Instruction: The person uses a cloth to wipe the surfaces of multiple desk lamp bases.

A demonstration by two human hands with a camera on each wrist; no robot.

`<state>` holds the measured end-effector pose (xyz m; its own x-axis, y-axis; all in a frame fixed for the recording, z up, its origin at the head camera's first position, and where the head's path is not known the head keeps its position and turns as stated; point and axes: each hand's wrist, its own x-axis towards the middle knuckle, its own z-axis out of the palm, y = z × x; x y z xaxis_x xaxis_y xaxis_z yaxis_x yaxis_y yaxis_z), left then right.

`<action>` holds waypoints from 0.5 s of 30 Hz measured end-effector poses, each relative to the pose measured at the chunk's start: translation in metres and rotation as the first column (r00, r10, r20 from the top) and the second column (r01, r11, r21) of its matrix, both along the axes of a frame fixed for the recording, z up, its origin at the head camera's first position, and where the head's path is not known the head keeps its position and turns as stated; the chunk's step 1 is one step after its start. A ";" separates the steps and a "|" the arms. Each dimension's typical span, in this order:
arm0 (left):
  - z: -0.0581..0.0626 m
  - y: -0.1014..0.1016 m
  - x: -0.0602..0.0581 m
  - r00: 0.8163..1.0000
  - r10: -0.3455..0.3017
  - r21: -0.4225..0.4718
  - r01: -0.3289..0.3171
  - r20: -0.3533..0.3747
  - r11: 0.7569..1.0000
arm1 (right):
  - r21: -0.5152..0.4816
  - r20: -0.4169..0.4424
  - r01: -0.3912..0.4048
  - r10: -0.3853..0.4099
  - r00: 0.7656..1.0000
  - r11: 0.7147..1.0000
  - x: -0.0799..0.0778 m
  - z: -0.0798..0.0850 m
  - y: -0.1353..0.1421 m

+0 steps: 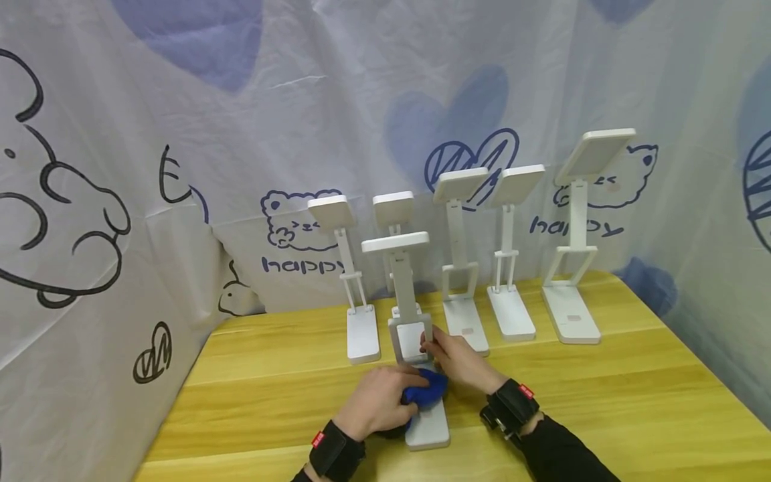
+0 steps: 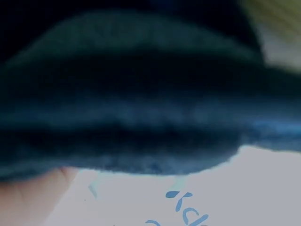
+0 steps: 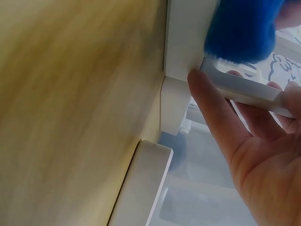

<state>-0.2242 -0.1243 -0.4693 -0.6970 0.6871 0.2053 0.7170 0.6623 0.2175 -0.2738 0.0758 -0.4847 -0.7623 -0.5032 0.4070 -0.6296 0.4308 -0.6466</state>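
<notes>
A white folding phone stand stands upright near the middle of the table, its flat top plate raised. My left hand holds a blue fuzzy cloth against the upper part of its base. Dark, blurred cloth fills most of the left wrist view, with a bit of finger at the lower left. In the right wrist view my right hand grips the stand's U-shaped frame between thumb and fingers, close beside the cloth.
Several similar white stands line the back of the wooden table. One stand is just left of the handled one, another just right, and the tallest is at far right. A printed curtain hangs behind.
</notes>
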 end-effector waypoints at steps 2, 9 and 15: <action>0.002 -0.001 0.002 0.999 -0.037 -0.006 0.038 0.029 0.999 | 0.000 -0.010 0.004 -0.004 1.000 1.000 0.000 0.000 -0.001; 0.008 -0.008 0.006 0.976 -0.147 0.029 0.145 0.158 0.989 | -0.003 0.028 0.002 -0.002 1.000 1.000 -0.001 0.000 -0.002; 0.011 -0.014 0.006 0.957 -0.181 0.069 0.170 0.225 0.983 | 0.020 -0.004 -0.009 0.009 1.000 1.000 -0.002 0.000 -0.001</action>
